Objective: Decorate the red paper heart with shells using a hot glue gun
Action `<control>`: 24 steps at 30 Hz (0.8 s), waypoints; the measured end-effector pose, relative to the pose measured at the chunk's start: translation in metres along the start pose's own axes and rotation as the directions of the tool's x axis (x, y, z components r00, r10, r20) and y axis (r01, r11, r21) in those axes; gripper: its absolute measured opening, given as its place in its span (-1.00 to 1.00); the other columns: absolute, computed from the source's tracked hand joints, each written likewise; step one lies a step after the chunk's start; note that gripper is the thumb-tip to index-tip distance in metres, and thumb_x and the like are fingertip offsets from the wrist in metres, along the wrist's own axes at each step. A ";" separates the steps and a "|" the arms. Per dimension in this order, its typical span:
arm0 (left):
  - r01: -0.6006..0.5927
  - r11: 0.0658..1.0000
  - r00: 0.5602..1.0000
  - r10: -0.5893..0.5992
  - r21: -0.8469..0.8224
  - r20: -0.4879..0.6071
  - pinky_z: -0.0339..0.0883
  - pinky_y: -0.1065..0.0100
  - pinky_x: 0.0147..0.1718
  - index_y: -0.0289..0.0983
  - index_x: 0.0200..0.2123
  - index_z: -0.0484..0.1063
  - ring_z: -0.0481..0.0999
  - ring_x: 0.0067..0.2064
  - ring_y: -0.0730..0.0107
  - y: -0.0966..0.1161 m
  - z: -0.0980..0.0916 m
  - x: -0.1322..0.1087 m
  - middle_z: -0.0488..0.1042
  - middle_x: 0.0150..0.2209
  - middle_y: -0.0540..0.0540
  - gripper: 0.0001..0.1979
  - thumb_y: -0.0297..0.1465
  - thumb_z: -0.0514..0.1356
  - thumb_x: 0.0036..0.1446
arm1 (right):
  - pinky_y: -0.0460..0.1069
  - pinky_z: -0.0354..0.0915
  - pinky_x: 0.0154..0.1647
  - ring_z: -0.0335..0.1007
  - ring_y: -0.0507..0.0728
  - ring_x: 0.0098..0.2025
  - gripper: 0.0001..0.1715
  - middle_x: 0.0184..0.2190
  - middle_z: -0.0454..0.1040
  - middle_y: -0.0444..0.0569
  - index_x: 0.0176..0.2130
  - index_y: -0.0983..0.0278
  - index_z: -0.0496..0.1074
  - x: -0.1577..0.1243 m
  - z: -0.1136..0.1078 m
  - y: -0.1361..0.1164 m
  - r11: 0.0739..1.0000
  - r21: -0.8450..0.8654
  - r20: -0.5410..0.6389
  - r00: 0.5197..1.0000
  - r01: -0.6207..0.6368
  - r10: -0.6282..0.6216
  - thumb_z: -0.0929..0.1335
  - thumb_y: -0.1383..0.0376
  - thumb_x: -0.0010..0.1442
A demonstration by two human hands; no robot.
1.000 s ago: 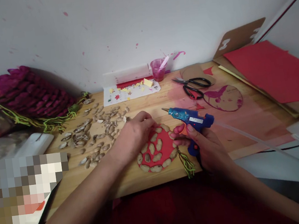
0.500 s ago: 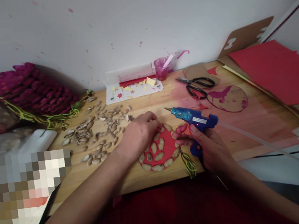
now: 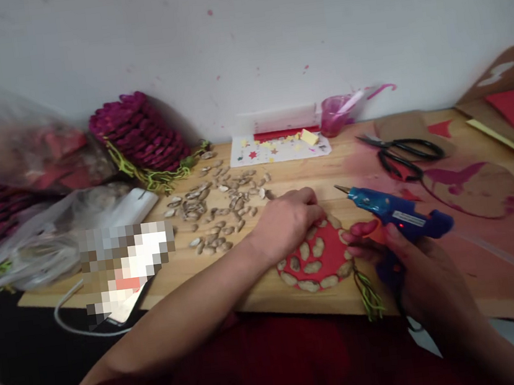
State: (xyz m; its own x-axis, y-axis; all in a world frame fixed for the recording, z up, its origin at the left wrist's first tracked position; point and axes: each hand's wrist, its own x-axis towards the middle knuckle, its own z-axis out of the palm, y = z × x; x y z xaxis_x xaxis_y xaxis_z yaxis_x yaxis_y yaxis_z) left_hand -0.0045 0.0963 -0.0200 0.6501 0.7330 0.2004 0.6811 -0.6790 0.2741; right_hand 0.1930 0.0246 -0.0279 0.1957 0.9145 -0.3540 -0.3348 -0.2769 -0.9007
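Note:
My right hand (image 3: 423, 266) is wrapped round a blue hot glue gun (image 3: 387, 207), whose nozzle points left and whose small red light glows. Its reddened fingertips reach the right edge of a red disc (image 3: 329, 246). Peanuts in their shells ring the disc's rim, and several more lie on its middle. My left hand (image 3: 291, 219) rests over the far left edge of the disc, fingers curled and pressed together at a peanut on the rim; its fingertips are mostly hidden. A yellow-green yarn tassel (image 3: 367, 291) hangs from the disc's right side over the table edge.
Loose peanuts (image 3: 216, 241) lie left of the disc. Behind are a sheet with star stickers (image 3: 243, 155) and a pink-stained cup (image 3: 334, 117). Black-handled scissors (image 3: 415, 148) and a painted cardboard piece (image 3: 481, 190) are at right. A purple shell-covered craft (image 3: 142, 135) and plastic bags (image 3: 81, 208) stand left.
The whole view has swung left, so everything appears further right. Both hands keep nearly the same places at the disc, with the glue gun still in my right hand.

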 end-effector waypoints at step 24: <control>-0.003 0.990 0.999 -0.004 -0.139 -0.053 0.37 0.33 -0.14 -0.25 -0.03 0.57 0.49 -0.13 0.31 -0.005 -0.008 -0.016 0.50 -0.10 -0.14 -0.69 -0.56 0.10 0.27 | -0.10 0.54 -0.29 0.63 0.11 -0.33 -0.70 -0.36 0.63 -0.06 -0.37 0.24 0.59 -0.002 0.002 0.004 0.995 0.033 0.067 0.993 0.092 -0.094 0.57 0.08 -0.01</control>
State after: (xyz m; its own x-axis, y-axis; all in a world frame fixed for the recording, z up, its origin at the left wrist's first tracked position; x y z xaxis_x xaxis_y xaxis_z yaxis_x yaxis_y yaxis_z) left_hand -0.0215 0.0882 -0.0176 0.6287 0.7369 0.2485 0.6256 -0.6691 0.4011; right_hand 0.1899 0.0225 -0.0304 0.1639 0.9544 -0.2495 -0.3459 -0.1813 -0.9206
